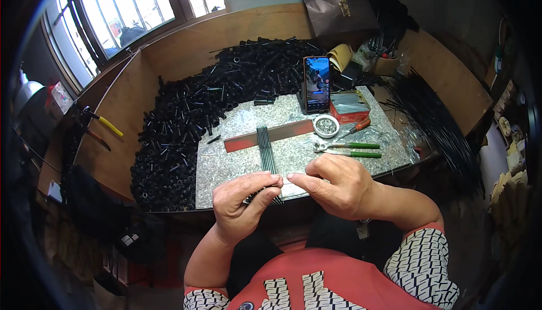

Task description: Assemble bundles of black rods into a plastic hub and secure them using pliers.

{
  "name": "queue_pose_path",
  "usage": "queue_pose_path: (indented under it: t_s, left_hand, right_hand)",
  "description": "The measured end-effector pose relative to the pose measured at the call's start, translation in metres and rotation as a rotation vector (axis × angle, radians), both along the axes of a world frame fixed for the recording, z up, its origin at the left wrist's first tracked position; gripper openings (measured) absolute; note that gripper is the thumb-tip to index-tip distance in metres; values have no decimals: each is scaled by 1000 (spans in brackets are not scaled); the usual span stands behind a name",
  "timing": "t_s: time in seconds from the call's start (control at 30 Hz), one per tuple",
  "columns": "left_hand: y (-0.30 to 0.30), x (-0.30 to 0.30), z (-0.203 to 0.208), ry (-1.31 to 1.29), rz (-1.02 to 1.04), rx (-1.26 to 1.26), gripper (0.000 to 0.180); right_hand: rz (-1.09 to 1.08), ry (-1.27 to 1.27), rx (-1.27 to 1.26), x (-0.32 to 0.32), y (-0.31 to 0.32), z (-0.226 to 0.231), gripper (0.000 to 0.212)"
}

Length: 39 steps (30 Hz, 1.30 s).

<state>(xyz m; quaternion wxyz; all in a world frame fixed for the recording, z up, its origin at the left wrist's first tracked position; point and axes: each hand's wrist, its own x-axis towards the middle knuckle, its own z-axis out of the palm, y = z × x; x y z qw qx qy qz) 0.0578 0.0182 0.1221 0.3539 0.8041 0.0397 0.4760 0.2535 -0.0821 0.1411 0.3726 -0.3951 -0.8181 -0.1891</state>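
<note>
My left hand [240,201] is closed, thumb and forefinger drawn together over the near ends of a row of thin dark rods [266,151]. Whatever sits in that pinch is too small to make out. Just to its right, my right hand [341,188] has its fingers curled and its thumb tip pointing at the left fingertips, a small gap apart. Anything between its fingers is hidden. The rods lie side by side across a flat red-brown bar [293,132] on the speckled stone slab [223,183].
A large heap of black tubular parts [186,115] fills the left and back. Beyond my right hand lie green-handled pliers [350,150], a screwdriver [357,128], a round dish of small metal bits [326,126], a red box [350,107] and a propped phone [317,84]. Long black rods [437,118] lie far right.
</note>
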Motion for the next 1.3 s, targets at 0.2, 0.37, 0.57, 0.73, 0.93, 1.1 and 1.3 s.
queue_pose_path:
  t_s: [0.2, 0.37, 0.57, 0.73, 0.93, 1.1, 1.3]
  left_hand:
    - [-2, 1, 1, -25, 46, -23, 11]
    - [-1, 2, 1, -20, 56, 8, 11]
    - [-1, 0, 2, -4, 23, 25, 12]
    - [-3, 0, 5, 36, 24, -38, 12]
    - [5, 1, -1, 67, 4, 0, 16]
    - [10, 0, 1, 94, -50, -34, 17]
    - [16, 0, -4, 99, -53, 32, 24]
  right_hand:
    - [-20, -8, 2, 1, 1, 2, 40]
    - [-18, -13, -2, 2, 1, 3, 40]
    - [-27, -39, 25, 0, -1, 5, 40]
    - [-73, -93, 54, -1, -5, 13, 40]
    - [-79, -119, -1, -1, -2, 16, 43]
    - [-83, -134, -62, 0, -2, 21, 48]
    - [-45, -16, -52, 3, -1, 16, 37]
